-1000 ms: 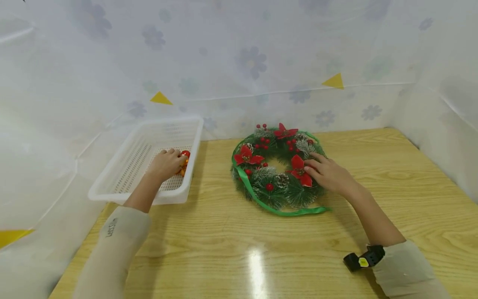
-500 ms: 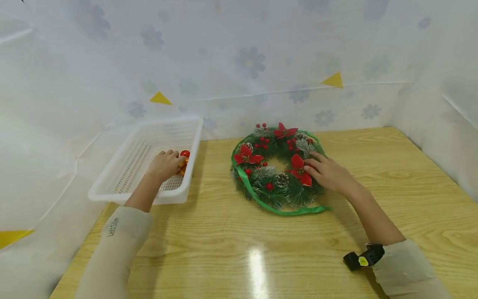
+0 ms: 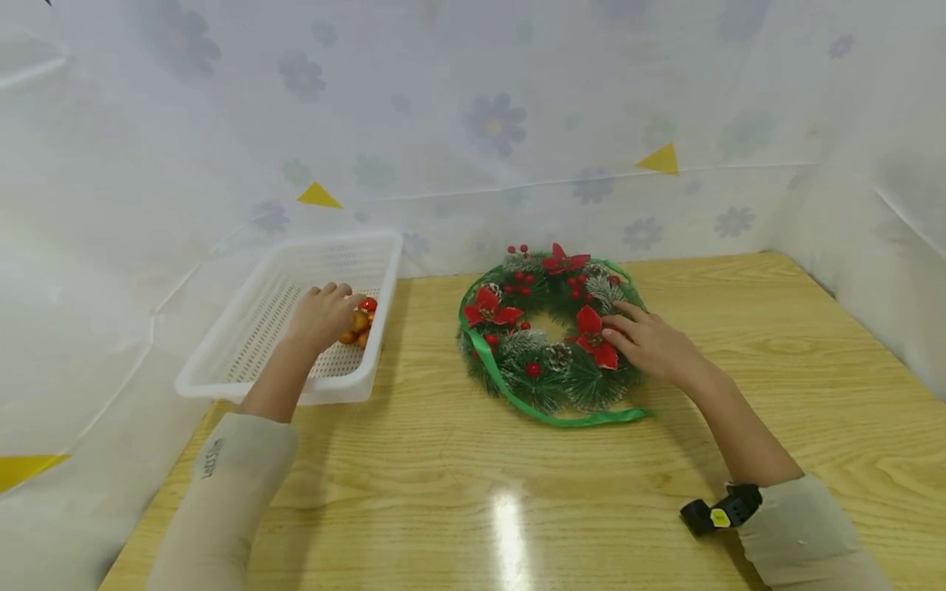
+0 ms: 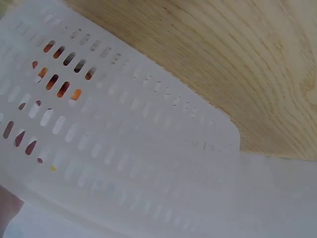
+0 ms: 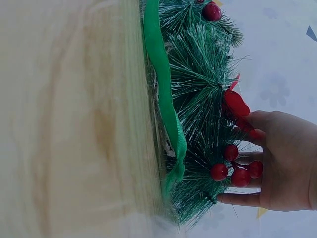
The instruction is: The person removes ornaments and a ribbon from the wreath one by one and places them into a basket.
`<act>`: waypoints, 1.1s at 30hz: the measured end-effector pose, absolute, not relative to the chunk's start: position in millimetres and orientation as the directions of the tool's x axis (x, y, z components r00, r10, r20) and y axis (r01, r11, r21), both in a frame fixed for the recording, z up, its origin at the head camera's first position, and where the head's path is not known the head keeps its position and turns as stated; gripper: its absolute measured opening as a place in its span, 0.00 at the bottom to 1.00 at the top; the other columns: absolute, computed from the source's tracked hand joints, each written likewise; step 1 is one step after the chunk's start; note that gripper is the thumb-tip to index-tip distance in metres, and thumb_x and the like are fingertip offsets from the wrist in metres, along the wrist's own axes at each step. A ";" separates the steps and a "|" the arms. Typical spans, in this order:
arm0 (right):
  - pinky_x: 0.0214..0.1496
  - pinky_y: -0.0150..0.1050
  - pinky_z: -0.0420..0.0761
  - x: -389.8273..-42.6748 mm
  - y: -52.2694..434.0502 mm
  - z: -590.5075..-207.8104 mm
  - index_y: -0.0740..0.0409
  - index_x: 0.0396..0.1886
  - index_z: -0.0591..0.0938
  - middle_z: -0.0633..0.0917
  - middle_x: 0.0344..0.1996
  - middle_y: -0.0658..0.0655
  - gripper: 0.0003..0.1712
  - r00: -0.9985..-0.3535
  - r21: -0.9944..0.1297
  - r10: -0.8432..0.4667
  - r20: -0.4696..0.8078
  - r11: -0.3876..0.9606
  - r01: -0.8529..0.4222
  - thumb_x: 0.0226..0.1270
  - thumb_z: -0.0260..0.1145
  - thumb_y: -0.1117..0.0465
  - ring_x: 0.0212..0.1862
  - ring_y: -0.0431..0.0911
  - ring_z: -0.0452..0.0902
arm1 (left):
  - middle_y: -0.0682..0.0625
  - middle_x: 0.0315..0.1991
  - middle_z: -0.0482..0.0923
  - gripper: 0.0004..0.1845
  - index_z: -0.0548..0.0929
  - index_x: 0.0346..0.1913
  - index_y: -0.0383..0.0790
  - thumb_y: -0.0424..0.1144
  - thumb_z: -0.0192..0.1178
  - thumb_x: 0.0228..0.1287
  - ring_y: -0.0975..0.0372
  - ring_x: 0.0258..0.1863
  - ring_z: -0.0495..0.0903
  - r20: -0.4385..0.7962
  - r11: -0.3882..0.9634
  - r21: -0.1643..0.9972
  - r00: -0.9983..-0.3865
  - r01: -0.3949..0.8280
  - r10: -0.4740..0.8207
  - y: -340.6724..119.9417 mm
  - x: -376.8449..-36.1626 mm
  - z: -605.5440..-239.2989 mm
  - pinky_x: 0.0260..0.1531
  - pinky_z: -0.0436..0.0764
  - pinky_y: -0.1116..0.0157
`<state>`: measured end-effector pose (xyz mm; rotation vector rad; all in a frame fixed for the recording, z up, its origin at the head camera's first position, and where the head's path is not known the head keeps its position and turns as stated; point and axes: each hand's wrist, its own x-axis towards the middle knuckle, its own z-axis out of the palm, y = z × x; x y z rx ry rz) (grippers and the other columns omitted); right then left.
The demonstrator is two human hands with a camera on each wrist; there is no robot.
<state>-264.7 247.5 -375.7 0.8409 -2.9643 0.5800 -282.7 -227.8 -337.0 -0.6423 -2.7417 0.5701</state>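
While the right hand (image 3: 650, 345), fingers spread, steadies the green pine wreath (image 3: 550, 332) mid-frame, the left hand (image 3: 321, 316) should pinch one small orange-red bauble (image 3: 360, 318) cleanly; its grip is hidden inside the white slotted basket (image 3: 222, 349).

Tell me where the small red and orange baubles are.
In the head view, the baubles lie in the white plastic basket on the left, by the left hand.

beige long sleeves (image 3: 222, 484), small dark print on left; black wristband (image 3: 720, 509), yellow dot.
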 end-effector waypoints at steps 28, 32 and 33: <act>0.60 0.65 0.51 -265.8 249.9 -376.5 0.68 0.61 0.69 0.57 0.64 0.73 0.28 -0.853 -0.350 -0.511 0.104 0.784 -0.513 0.75 0.42 0.51 0.65 0.67 0.49 | 0.46 0.46 0.75 0.17 0.79 0.52 0.41 0.46 0.55 0.65 0.54 0.47 0.72 0.187 0.834 -0.401 -0.857 0.379 0.480 -84.5 -330.9 -314.2 0.47 0.73 0.57; 0.61 0.65 0.51 -267.0 249.3 -378.1 0.68 0.61 0.69 0.57 0.64 0.73 0.28 -0.853 -0.349 -0.512 0.106 0.784 -0.514 0.75 0.42 0.51 0.65 0.67 0.49 | 0.46 0.45 0.74 0.17 0.78 0.52 0.41 0.47 0.51 0.69 0.54 0.48 0.71 0.082 0.858 -0.365 -0.906 0.360 0.415 -77.6 -339.4 -326.4 0.49 0.72 0.56; 0.61 0.65 0.51 -267.1 249.1 -378.5 0.68 0.61 0.69 0.57 0.64 0.73 0.28 -0.852 -0.348 -0.513 0.107 0.783 -0.515 0.75 0.42 0.51 0.65 0.67 0.49 | 0.46 0.45 0.74 0.17 0.78 0.52 0.40 0.47 0.50 0.69 0.54 0.48 0.71 0.066 0.868 -0.349 -0.914 0.354 0.400 -76.6 -341.2 -329.7 0.49 0.72 0.56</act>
